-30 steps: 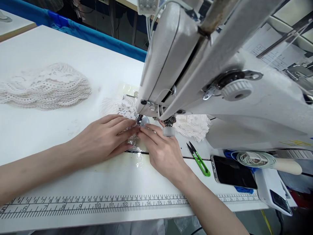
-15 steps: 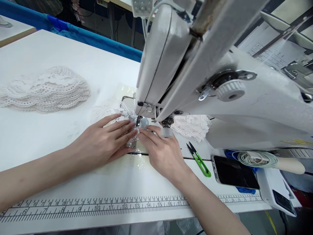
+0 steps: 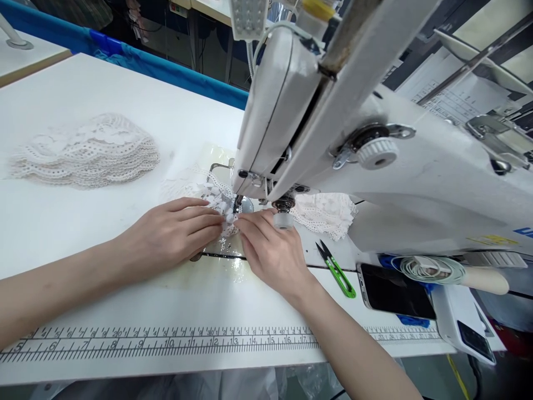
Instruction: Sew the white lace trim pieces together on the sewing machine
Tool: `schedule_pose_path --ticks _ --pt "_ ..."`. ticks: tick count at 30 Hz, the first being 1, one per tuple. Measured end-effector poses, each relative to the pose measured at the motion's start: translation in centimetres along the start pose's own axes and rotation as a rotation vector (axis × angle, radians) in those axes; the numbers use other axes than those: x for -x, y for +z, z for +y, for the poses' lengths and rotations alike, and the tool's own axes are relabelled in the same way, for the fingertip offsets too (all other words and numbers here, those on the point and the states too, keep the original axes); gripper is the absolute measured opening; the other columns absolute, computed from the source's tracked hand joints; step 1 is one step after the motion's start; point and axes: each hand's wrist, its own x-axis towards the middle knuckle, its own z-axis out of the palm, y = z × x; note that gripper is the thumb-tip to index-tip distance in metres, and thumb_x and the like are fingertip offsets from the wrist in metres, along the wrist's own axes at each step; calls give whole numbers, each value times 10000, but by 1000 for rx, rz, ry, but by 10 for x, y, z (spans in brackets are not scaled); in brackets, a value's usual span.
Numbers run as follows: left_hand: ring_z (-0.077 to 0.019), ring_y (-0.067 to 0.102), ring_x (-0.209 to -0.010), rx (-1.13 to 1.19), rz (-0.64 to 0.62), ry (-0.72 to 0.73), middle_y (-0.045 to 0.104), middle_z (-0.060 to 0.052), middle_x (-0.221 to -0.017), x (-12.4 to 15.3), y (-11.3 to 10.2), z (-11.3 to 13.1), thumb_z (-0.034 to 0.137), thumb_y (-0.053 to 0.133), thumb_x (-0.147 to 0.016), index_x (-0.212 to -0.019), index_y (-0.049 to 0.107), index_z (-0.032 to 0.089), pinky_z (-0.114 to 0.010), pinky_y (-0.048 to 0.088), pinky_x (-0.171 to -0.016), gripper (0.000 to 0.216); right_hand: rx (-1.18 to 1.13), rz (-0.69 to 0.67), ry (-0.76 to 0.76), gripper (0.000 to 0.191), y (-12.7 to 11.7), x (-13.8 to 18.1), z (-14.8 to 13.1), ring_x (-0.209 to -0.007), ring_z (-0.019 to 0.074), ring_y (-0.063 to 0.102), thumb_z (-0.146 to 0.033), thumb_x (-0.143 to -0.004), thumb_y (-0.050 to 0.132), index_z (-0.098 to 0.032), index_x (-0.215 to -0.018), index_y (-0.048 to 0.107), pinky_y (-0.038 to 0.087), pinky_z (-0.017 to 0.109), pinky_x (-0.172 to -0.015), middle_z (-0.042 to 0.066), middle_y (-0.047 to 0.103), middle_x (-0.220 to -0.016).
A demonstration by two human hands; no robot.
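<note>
A piece of white lace fabric [image 3: 215, 191] lies under the presser foot [image 3: 237, 204] of a sewing machine [image 3: 275, 111]. My left hand [image 3: 177, 236] is at the lace's left and near side, its fingers drawn together on the fabric and its thumb hidden. From the right, my right hand [image 3: 275, 250] pinches the lace edge close to the foot. My fingertips nearly meet just in front of the needle area. Beyond my right hand, another gathered lace piece [image 3: 327, 214] rests behind the machine head.
A stack of scalloped lace pieces [image 3: 89, 153] lies on the left of the white table [image 3: 137, 300]. Green thread snips [image 3: 336, 270], a phone [image 3: 395, 291] and a coil of pale cord [image 3: 433, 270] sit to the right. A printed ruler [image 3: 166, 344] runs along the front edge.
My left fingers have drawn together from a spread, flat pose, and the left thumb has gone out of sight. More of the lace by the foot shows, bunched up. The view has shifted slightly.
</note>
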Motion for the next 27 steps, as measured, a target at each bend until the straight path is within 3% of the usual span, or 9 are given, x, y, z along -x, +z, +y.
schedule_pose_path --ticks 5,11,14,19,24,27 --pt "-203 784 -955 -2 13 -36 824 -48 -1034 -1 2 -2 174 487 -1062 -1003 750 164 -374 620 -956 270 -40 -30 26 281 4 -4 -4 -951 210 672 -165 -981 495 -170 -1169 704 489 363 -847 69 785 -1150" --pt "-200 774 -924 92 -33 -146 815 -41 -1030 -5 1 -1 236 453 -1083 -1020 727 177 -382 600 -945 287 34 -34 66 365 6 -9 -2 -801 161 670 -34 -1003 440 -222 -1029 752 438 306 -739 10 801 -873" --pt "-218 755 -919 147 -73 -241 799 -42 -980 -10 -2 -1 267 422 -1091 -1006 709 172 -372 585 -871 315 -11 -19 92 336 8 -9 1 -761 147 676 -115 -1058 439 -220 -1035 757 420 294 -687 4 803 -866" --pt "-221 718 -819 169 -105 -296 765 -45 -877 -17 -8 -4 303 373 -1097 -961 701 173 -347 537 -759 378 -65 25 78 345 11 -8 1 -788 158 705 -107 -1015 445 -219 -1088 763 434 288 -699 11 808 -892" --pt "-251 727 -906 177 -125 -266 783 -48 -978 -13 -9 -3 398 511 -1041 -1040 707 206 -386 526 -833 274 -93 44 93 352 13 -8 2 -767 144 699 -137 -1054 448 -229 -972 778 439 271 -680 12 809 -894" --pt "-265 725 -950 124 -144 -245 783 -50 -1028 -9 -6 -1 323 497 -1042 -1040 713 204 -415 522 -856 246 -129 70 124 343 14 -8 3 -773 144 706 -166 -1067 453 -218 -969 778 451 261 -671 16 806 -890"
